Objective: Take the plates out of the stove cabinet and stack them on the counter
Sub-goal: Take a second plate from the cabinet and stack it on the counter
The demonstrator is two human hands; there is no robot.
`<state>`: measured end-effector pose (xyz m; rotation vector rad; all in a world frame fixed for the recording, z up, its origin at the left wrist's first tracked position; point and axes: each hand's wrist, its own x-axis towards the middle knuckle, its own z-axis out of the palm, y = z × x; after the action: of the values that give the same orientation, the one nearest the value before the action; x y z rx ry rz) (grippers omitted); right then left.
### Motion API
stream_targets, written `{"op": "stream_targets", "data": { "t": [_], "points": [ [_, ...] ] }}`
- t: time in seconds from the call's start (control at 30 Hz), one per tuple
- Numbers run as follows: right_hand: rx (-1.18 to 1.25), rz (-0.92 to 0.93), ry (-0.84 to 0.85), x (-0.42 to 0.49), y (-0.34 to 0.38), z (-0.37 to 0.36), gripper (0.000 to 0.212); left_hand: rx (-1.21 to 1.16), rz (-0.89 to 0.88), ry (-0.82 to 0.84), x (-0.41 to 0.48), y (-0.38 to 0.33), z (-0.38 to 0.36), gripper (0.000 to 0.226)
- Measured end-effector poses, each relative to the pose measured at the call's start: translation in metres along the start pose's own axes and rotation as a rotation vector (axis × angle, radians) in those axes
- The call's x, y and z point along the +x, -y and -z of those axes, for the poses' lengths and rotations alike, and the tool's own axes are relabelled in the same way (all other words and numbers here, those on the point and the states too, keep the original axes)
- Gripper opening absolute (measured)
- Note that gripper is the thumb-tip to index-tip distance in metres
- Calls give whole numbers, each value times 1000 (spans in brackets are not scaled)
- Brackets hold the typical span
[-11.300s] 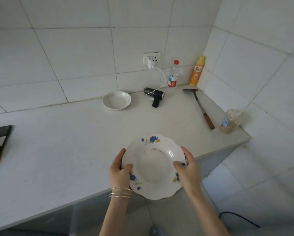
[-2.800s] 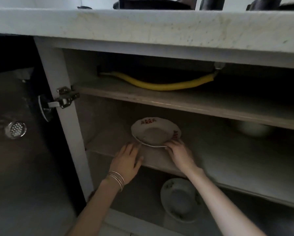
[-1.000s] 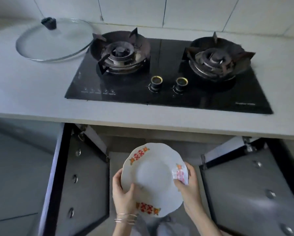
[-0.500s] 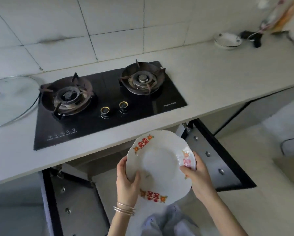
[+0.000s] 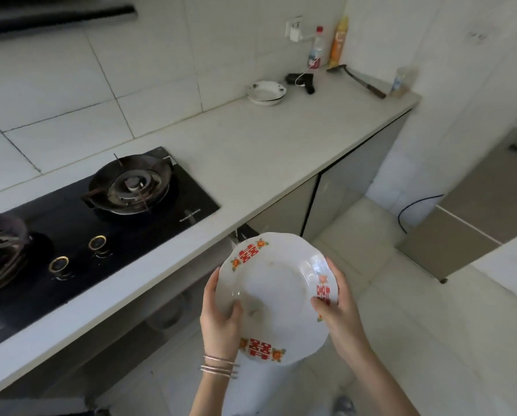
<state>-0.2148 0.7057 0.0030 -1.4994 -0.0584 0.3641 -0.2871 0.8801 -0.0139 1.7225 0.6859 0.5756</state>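
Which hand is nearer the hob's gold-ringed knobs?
Left. The left hand grips the plate's rim nearest the knobs; the right hand grips the far rim.

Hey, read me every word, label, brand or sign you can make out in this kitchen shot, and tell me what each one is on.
"囍", in red, printed three times round the rim of the white scalloped ceramic plate.
Small white brand line on the black glass gas stove: too blurred to read.
Labels on the yellow plastic bottle and the red-capped clear bottle: too small to read.
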Motion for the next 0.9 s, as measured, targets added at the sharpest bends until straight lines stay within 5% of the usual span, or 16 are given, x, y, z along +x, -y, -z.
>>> {"op": "stream_targets", "data": {
  "t": [0.47,0.9],
  "points": [
    [-282,260,-202,62,38,248,61,-104,55,-7,-57,-83,-250,63],
    [-206,136,-200,148,46,342,63,125,-55,21,-25,-108,-367,62]
  ]
}}
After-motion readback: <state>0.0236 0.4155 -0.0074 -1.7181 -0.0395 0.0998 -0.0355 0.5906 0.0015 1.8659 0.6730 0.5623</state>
